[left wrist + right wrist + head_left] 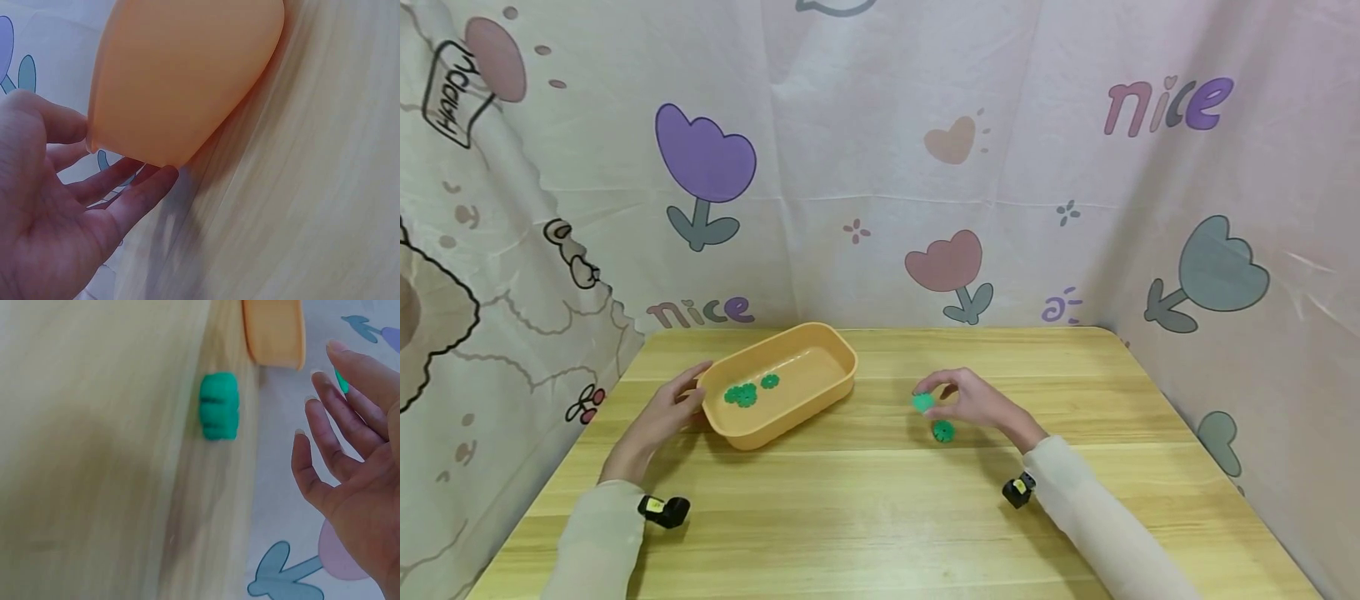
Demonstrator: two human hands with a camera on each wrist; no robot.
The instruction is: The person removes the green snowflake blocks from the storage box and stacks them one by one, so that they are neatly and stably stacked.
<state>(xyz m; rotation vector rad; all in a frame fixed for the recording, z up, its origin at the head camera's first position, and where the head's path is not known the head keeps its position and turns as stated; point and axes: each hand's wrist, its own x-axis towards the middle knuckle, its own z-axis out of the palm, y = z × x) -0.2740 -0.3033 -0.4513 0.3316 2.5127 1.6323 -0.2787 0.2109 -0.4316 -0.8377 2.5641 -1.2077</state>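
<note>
A green piece [921,403] is pinched between thumb and forefinger of the right hand [967,400], apparently just clear of the table [850,517]; gripping only its edge probably suits something so thin. Close by at five o'clock lies a loose green piece [943,432], within easy reach. At nine o'clock from the pinched piece sits the yellow tray [808,368], slanted from eight to two, with a green cluster [745,396] near its eight o'clock end and a single disc [770,381] slightly apart at two. The left hand [662,417] lightly grips that nearer end, thumb and fingers about the corner, likely to steady it. The left sleeve [598,533] comes in from seven o'clock, the right sleeve [1105,521] from five; the right hand's remaining fingers curve loosely.
</note>
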